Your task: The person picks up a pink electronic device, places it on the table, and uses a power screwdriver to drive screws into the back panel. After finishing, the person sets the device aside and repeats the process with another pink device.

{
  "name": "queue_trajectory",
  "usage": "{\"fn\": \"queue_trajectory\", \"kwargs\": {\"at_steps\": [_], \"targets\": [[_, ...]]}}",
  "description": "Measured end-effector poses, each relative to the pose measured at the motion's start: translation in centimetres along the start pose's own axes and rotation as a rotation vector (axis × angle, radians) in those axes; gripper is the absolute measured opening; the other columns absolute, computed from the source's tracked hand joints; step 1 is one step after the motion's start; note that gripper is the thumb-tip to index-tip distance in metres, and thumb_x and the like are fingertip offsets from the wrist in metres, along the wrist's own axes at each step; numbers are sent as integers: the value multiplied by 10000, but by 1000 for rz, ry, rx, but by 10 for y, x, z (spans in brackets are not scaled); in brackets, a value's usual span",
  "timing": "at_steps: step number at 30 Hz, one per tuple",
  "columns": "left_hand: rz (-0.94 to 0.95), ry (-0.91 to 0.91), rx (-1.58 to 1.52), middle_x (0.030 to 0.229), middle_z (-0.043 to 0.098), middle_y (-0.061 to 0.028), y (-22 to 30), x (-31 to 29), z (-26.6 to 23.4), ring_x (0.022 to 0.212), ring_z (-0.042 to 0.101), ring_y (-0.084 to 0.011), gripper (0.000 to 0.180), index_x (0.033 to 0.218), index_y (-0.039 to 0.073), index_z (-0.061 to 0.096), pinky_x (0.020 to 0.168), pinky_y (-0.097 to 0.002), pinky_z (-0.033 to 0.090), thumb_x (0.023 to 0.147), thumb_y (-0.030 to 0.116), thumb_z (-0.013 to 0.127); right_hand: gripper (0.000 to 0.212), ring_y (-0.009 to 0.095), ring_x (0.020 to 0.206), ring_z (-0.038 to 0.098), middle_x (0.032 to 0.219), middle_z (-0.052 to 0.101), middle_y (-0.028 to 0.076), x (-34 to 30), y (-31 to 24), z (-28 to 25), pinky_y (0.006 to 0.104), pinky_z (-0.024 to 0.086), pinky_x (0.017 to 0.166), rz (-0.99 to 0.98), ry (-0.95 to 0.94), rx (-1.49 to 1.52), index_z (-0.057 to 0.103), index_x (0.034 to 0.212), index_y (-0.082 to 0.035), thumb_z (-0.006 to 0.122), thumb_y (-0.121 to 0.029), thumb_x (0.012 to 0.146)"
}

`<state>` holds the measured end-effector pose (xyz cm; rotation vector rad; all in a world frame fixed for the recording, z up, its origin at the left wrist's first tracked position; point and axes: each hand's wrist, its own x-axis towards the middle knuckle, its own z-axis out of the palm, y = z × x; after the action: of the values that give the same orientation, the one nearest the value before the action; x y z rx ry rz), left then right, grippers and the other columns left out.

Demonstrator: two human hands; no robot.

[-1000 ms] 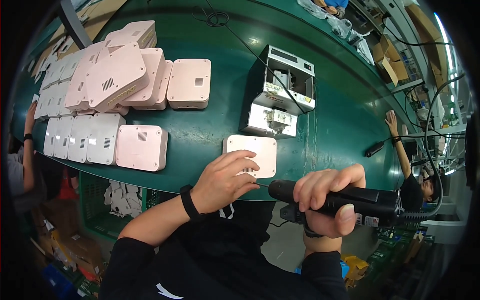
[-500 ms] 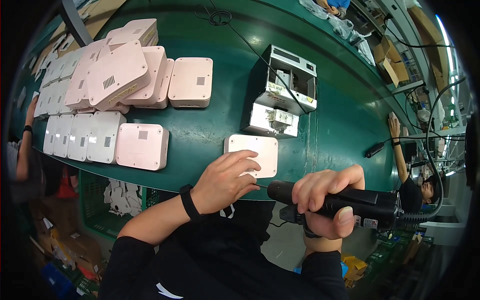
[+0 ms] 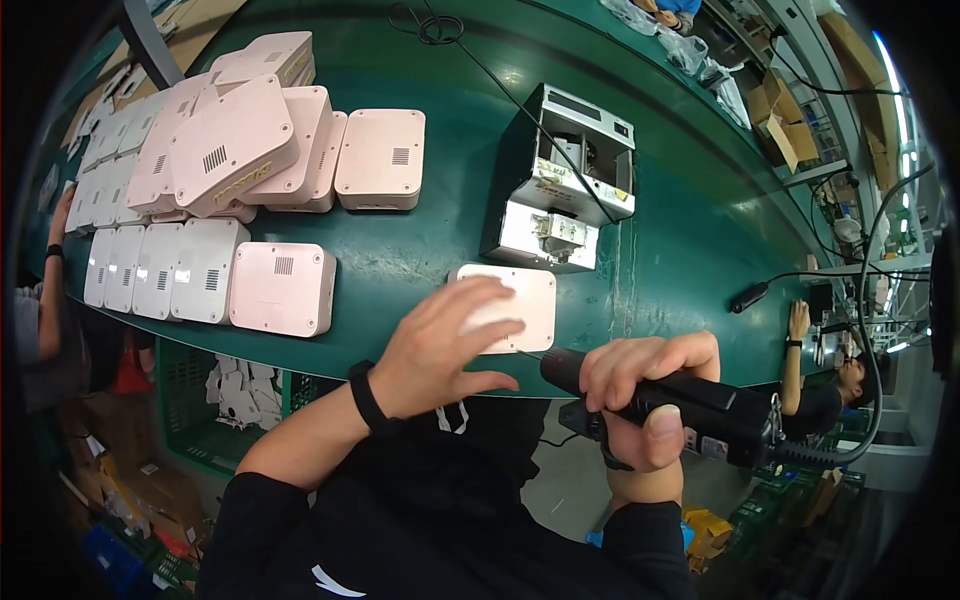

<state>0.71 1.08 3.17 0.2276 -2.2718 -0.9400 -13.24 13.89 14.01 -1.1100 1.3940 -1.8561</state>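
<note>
A pale pink square plastic housing [image 3: 537,305] lies flat near the front edge of the green table. Over its left part my left hand [image 3: 435,345] is held with fingers spread, hiding that side; whether the fingertips touch it I cannot tell. My right hand [image 3: 645,390] grips a black corded electric screwdriver [image 3: 725,412], tilted so its thin bit points left at the housing's near edge. The bit's tip appears to be at the near corner screw hole. Behind the housing stands a black and silver screw feeder [image 3: 570,185].
Several pink housings [image 3: 235,145] are piled at the left, with grey-white ones [image 3: 208,275] in a row beside a single pink one [image 3: 283,290]. A black cable [image 3: 510,95] crosses the feeder. Below the table is a green crate [image 3: 195,420]. Co-workers' arms [image 3: 795,350] show at both sides.
My left hand has lifted and spread its fingers, the thumb moving away from the bit. The screwdriver's bit end has risen slightly toward the housing. The right-hand co-worker's hand has moved nearer.
</note>
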Motion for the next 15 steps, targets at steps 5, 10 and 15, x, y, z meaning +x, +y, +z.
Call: {"fn": "queue_trajectory", "kwargs": {"at_steps": [5,10,15], "targets": [[-126,-100,140,1384,442,-181,-19,-1,-8,1239,500,-365,792,1288,162,586,1002,-423,463,565,255,895,458,173,535,528,662,526,34,-1,9,-1,354,474,578,1,-16,-34,392,997,-111,699,-412,839],[-167,-147,115,1359,423,-187,-32,-6,6,1199,517,-375,803,1313,203,582,967,-423,494,573,207,894,470,165,543,521,665,517,30,-1,23,2,351,475,584,36,-6,-43,384,994,-114,699,-428,843],[-177,-110,106,1298,450,-173,-35,-5,9,1172,528,-364,753,1299,206,597,951,-415,510,601,163,877,451,162,539,513,659,512,35,1,32,0,352,474,585,13,-56,-47,376,978,-115,687,-417,854]]}}
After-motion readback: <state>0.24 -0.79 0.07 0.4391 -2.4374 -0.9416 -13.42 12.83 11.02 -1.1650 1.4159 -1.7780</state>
